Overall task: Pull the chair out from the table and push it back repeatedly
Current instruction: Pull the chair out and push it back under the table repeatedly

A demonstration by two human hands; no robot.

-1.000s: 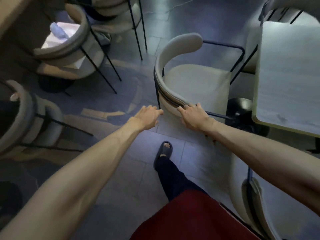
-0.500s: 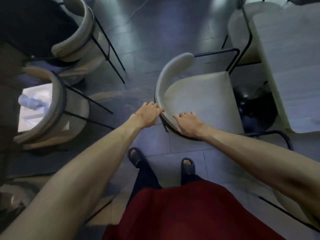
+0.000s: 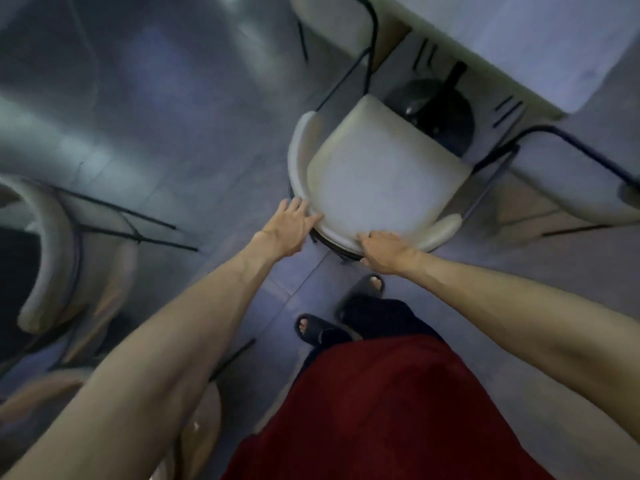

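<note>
One chair point(image 3: 377, 181) neared the table point(image 3: 519, 39); left hand point(image 3: 289, 225) presses, right hand point(image 3: 384, 249) grips.

I take my bearings from a spare chair point(image 3: 48, 258) with a curved, pale padded back on thin dark legs, its outline smeared by blur. A grey tiled floor point(image 3: 156, 98) lies under it and runs off to its right, catching soft glare. Right of the spare chair I see two dark slippers point(image 3: 313, 329) on the tiles, one slightly ahead of the other. Dark trouser legs point(image 3: 381, 317) rise from them, and a deep red garment point(image 3: 398, 410) hangs nearer to me. Nearer the camera than the spare chair, another pale seat point(image 3: 197, 431) shows in part. Far to its right stands a third pale chair point(image 3: 595, 211) on dark legs. Up and to its right, a fourth chair point(image 3: 329, 26) is cut off.
</note>
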